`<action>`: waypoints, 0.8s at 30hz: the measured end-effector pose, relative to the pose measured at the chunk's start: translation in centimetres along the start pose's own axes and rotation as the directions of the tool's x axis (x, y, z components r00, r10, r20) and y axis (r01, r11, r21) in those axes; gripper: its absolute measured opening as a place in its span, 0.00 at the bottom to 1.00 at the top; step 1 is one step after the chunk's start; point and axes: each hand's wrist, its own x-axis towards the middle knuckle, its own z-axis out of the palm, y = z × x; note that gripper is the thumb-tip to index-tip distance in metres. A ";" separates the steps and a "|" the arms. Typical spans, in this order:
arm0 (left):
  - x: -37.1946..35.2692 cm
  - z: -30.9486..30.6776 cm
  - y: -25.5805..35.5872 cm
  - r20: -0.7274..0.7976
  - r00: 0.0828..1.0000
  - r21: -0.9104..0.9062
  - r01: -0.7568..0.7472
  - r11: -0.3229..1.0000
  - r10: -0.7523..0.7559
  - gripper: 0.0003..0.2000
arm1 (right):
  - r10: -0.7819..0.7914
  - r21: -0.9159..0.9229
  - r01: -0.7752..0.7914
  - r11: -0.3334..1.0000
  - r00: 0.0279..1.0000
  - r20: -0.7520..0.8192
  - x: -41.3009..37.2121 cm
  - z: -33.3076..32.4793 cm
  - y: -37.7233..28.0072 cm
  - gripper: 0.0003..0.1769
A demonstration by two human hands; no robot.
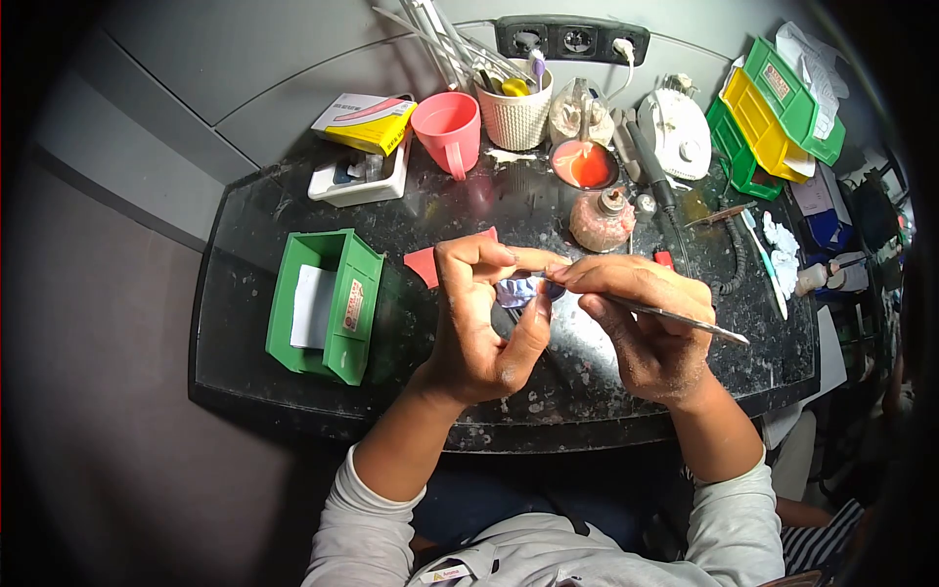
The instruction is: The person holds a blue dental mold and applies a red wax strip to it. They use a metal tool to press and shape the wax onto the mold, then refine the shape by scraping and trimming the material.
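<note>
My left hand [484,323] is closed around a small bluish-white piece [518,291], held between thumb and fingers over the middle of the dark speckled table [421,210]. Close beside it, my right hand [650,323] grips a thin metal tool [690,321] like a pen. The tool's handle points to the lower right, and its tip is at the piece, partly hidden by my fingers. Behind my left hand lies a pink sheet [424,266]. A round pinkish jar with a metal top [603,221] stands just beyond my right hand.
A green bin [357,318] holding white paper is at left. Behind are a yellow box [364,119], pink mug [446,119], white tool cup [515,115] and red-filled bowl [585,164]. Handpiece [653,161], toothbrush [765,259] and stacked bins [768,108] are at right. A striped sleeve shows lower right.
</note>
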 end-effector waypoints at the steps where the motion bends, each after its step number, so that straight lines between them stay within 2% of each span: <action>1: -0.1 0.0 0.0 0.001 1.000 -0.001 0.000 1.000 0.000 0.21 | 0.000 -0.001 0.000 1.000 1.000 -0.001 0.0 0.0 0.1 0.10; 3: -0.3 0.0 -0.2 -0.022 0.999 -0.058 0.037 0.998 -0.038 0.22 | 0.002 0.004 -0.002 1.000 1.000 0.002 -0.1 0.0 0.1 0.10; 13: -0.4 -0.1 -0.2 -0.022 0.998 -0.113 0.063 0.992 -0.066 0.21 | -0.007 0.016 0.007 1.000 1.000 -0.003 -0.1 0.2 0.1 0.09; 24: -0.3 -0.1 0.1 0.005 0.995 -0.175 0.098 0.980 -0.098 0.22 | 0.070 0.100 -0.075 0.992 0.996 0.049 -0.1 -0.2 0.0 0.09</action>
